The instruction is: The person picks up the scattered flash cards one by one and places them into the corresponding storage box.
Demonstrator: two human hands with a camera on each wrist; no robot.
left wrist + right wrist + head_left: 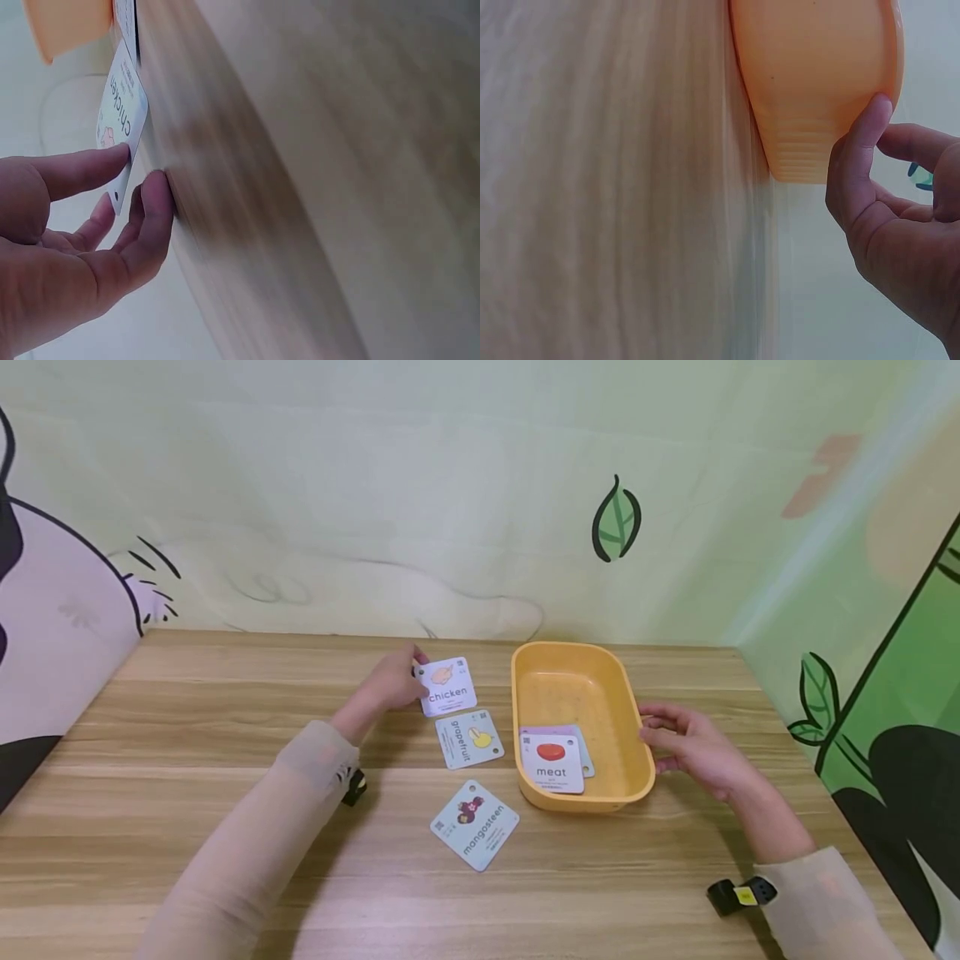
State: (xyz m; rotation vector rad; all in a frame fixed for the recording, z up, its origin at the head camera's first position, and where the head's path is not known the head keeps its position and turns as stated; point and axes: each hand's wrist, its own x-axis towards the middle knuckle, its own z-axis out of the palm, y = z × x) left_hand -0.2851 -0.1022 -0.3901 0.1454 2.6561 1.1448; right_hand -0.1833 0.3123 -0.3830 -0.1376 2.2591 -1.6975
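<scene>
In the head view my left hand (393, 679) pinches a "chicken" card (448, 687) by its left edge. The left wrist view shows the thumb on the printed face of the tilted card (124, 112), with fingers behind it. Just nearer lies a "grapefruit" card (470, 739), and further forward a "mangosteen" card (475, 825). My right hand (701, 747) holds the right rim of a yellow plastic basin (637, 752), a finger against its outer wall in the right wrist view. Inside the basin, a "meat" card (552, 764) overlaps purple and blue cards.
The wood-grain table (187, 810) meets a green printed backdrop (375, 510) at its far edge. The backdrop also runs down the right side, with leaf (617, 520) drawings. A black device (738, 896) is strapped at the right wrist.
</scene>
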